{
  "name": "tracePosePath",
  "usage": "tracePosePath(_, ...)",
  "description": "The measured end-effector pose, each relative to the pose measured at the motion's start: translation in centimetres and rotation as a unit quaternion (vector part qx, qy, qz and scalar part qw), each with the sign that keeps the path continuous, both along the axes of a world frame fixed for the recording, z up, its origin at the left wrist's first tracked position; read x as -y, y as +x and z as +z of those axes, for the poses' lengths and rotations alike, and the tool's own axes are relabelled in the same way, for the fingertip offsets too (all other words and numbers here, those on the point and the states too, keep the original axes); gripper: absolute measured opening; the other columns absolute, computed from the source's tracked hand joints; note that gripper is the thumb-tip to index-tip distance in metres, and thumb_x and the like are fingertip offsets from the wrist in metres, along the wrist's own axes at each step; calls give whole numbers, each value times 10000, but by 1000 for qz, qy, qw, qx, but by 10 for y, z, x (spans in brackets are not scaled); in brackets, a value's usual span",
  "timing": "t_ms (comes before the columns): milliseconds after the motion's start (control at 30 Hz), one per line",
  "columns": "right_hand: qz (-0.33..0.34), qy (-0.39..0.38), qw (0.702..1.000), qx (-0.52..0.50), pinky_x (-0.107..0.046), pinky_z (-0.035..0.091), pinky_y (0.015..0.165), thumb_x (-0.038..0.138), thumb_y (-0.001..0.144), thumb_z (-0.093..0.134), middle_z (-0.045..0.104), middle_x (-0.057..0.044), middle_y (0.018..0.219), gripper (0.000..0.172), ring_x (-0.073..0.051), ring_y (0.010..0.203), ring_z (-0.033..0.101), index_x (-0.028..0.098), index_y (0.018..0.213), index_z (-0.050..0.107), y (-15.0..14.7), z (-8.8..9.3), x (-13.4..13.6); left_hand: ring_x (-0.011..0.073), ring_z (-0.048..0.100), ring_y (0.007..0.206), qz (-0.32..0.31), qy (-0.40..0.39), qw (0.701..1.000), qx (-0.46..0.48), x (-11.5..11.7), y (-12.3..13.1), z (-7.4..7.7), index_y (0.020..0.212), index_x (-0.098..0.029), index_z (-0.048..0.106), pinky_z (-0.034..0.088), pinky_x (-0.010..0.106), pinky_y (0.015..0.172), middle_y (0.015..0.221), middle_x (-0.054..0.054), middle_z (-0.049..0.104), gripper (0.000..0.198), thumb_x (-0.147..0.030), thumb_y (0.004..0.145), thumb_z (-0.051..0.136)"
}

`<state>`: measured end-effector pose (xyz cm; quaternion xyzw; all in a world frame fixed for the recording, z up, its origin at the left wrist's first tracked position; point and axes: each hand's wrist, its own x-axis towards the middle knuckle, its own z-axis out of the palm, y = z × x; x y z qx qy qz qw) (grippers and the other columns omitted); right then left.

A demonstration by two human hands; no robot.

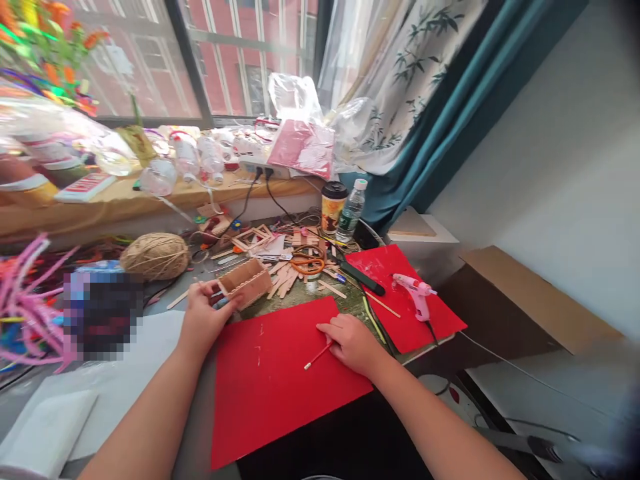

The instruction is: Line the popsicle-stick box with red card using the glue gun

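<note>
My left hand is closed on a small open box made of craft sticks, near the far left corner of a red sheet. Its fingers wrap the near left end of the box. Over the right part of that sheet, my right hand grips a thin red pencil, its pale eraser end pointing down and left. The index finger stretches out to the left. Loose craft sticks lie in a pile just beyond the box.
A pink glue gun rests on a second red sheet at the right. Behind stand a lidded paper cup and a water bottle. A twine ball and pink pipe cleaners lie left. White paper sits under my left arm.
</note>
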<state>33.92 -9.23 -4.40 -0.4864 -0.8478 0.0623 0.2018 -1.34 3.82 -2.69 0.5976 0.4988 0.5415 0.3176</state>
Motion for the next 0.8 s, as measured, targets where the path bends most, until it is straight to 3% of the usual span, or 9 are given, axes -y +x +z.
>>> tracePosePath(100,12,-2,1000,-10,-386,521,833,47,937,610,742,-76,925,347,-246,874,658,174,1238,726,1,0,1,261,743,1103,38,32,999,0,7,-5,13,887,-265,363,638,464,958,1143,49,671,658,-469,669,949)
tracePosePath(167,19,-4,1000,-17,-396,531,846,27,911,604,741,-77,931,406,-254,891,662,176,1273,711,2,0,1,220,730,1042,87,97,990,61,10,-16,28,904,-268,347,630,394,920,1094,19,627,681,-464,670,956)
tracePosePath(300,39,-4,999,-29,-412,534,835,62,944,583,741,-87,912,381,-264,871,664,175,1280,721,2,-2,1,133,656,956,220,250,930,153,22,-53,70,956,-263,374,562,295,962,1009,-30,546,651,-401,717,963)
tracePosePath(400,51,10,998,-20,-416,531,840,117,992,568,758,-94,909,326,-264,861,682,181,1259,744,3,-6,3,123,625,955,240,276,919,144,44,-84,99,960,-256,387,544,293,986,990,-40,532,654,-411,714,972)
tracePosePath(500,38,17,999,-2,-417,531,823,145,1011,546,769,-94,890,327,-265,833,694,174,1265,750,9,-11,2,124,624,991,247,255,930,99,75,-112,110,958,-259,360,542,298,998,1042,-39,551,709,-417,674,990)
tracePosePath(567,18,12,1000,1,-425,541,829,131,992,532,782,-104,923,344,-271,843,707,162,1256,751,17,-15,0,129,641,1005,254,216,940,66,97,-122,104,962,-266,338,552,297,981,1063,-31,560,715,-424,686,979)
tracePosePath(633,2,12,1000,0,-441,556,856,115,958,522,795,-114,975,383,-285,882,725,156,1269,743,27,-22,-4,142,663,970,265,174,948,34,115,-119,87,961,-270,331,572,304,922,1037,-23,558,664,-443,746,934)
tracePosePath(700,7,12,1000,3,-443,572,852,125,937,522,802,-108,983,435,-290,887,737,165,1322,721,36,-31,-9,169,690,992,239,81,967,-36,127,-98,62,971,-282,308,594,344,893,1061,-5,562,574,-510,856,822)
tracePosePath(800,20,24,999,8,-459,590,885,154,917,534,817,-99,1023,446,-300,915,768,185,1322,717,47,-47,-14,211,728,997,198,15,975,-100,131,-50,24,990,-279,367,614,401,882,1094,30,621,512,-473,866,824)
